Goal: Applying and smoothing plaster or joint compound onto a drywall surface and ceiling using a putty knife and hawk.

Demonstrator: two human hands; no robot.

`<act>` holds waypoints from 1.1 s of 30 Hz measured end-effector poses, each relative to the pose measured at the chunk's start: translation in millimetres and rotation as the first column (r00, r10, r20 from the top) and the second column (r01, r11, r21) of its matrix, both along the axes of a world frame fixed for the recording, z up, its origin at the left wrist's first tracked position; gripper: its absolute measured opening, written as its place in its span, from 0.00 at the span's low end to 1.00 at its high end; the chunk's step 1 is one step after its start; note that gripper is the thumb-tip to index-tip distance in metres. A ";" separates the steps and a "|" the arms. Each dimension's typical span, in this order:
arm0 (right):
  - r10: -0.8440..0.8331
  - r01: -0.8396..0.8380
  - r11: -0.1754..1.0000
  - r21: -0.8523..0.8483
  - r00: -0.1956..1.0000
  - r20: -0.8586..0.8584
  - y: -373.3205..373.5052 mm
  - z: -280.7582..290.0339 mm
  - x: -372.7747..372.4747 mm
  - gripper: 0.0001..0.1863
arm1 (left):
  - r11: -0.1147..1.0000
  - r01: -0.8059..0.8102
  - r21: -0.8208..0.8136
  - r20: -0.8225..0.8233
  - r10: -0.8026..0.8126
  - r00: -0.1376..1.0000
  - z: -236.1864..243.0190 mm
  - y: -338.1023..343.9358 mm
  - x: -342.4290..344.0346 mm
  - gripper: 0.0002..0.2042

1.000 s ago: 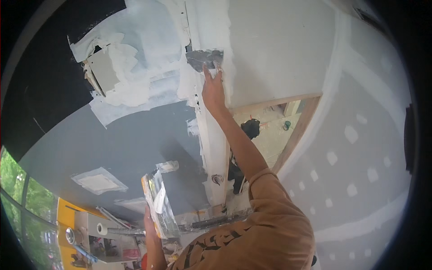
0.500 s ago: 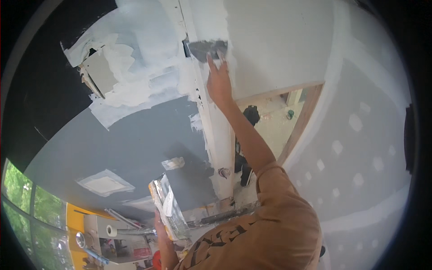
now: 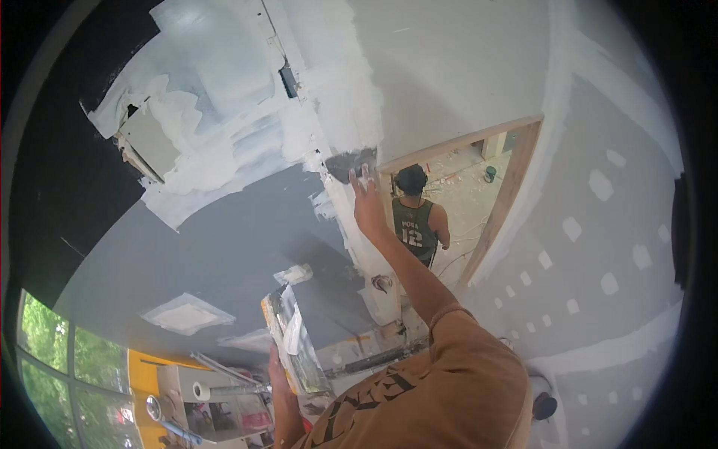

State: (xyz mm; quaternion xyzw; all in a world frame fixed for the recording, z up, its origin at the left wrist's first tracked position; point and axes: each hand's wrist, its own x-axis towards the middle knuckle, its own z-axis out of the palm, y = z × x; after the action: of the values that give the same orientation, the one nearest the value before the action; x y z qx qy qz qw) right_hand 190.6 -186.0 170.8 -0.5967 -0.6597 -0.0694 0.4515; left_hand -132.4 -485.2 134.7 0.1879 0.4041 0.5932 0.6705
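My right hand (image 3: pixel 368 206), arm stretched up, grips a wide taping knife (image 3: pixel 344 166). Its dark blade lies against the white-coated strip of wall beside the doorway's upper left corner, fingers spread over the blade's back. Lower down, my left hand (image 3: pixel 278 382) holds a long mud pan (image 3: pixel 308 367) tilted upright against the grey wall's backdrop. White joint compound (image 3: pixel 294 329) clings inside the pan. Fresh white compound (image 3: pixel 224 142) covers much of the wall left of the knife, and a small dark rectangular hole (image 3: pixel 288 82) sits above the blade.
Through the wood-framed doorway (image 3: pixel 516 172) a person (image 3: pixel 415 221) in a dark sleeveless top is seen from behind. A broken-edged opening (image 3: pixel 138 146) is in the wall at upper left. Shelving (image 3: pixel 217 411) with clutter stands at lower left, beside windows (image 3: pixel 93 359). Patched drywall (image 3: pixel 583 187) rises on the right.
My right hand has brought the taping knife down the wall from beside the dark hole to the doorway's top corner. The person beyond the doorway now shows more fully.
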 end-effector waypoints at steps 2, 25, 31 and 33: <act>0.000 0.000 1.000 -0.024 1.000 0.007 -6.5 -17.6 0.7 0.42 | 0.998 0.048 0.034 -0.014 -0.047 0.999 -9.1 12.8 -3.0 0.29; 0.042 -0.042 0.983 0.177 0.999 0.009 6.6 109.3 -36.2 0.38 | 1.000 -0.013 0.013 -0.030 0.014 0.999 -6.1 -9.4 0.4 0.30; 0.072 -0.073 0.996 0.049 0.997 0.021 6.7 17.4 -40.0 0.35 | 0.999 -0.011 -0.035 -0.019 0.011 1.000 -39.6 -11.8 -18.0 0.30; 0.073 -0.074 0.996 -0.051 0.997 -0.009 5.1 -3.0 -41.6 0.35 | 1.000 0.000 -0.029 0.045 0.001 0.999 -39.0 -9.0 -15.7 0.31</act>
State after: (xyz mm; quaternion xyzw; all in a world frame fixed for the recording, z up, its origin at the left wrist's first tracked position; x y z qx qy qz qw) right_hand 149.0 -180.9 167.7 -0.5837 -0.6812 -0.0337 0.4405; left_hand -148.1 -494.2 95.7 0.1648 0.3977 0.5913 0.6819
